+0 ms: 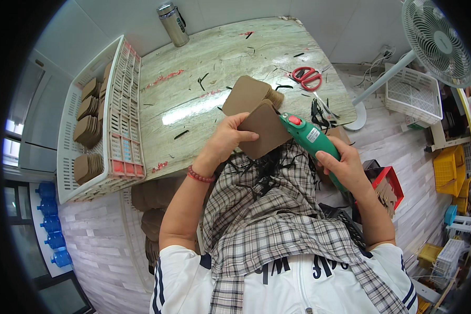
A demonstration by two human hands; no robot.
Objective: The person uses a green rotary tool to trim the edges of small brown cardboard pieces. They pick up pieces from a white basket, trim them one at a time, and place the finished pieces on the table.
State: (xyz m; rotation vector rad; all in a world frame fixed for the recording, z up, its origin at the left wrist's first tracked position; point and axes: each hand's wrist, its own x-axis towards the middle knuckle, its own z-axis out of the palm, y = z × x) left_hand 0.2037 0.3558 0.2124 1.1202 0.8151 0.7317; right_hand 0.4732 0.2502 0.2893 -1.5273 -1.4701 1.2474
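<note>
My left hand pinches a flat brown panel with rounded corners, thumb on top, over the table's near edge. Wrapped around a green electric cutter with a red button, my right hand keeps its tip at the panel's right edge; whether the blade touches is too small to tell. Just beyond lies a stack of similar brown panels on the table. Below, black strip scraps have gathered on the checked apron in my lap.
On the table are red-handled scissors, scattered black scraps and a steel thermos. A white crate of stacked brown panels stands left. To the right are a fan, a white basket and a red bin.
</note>
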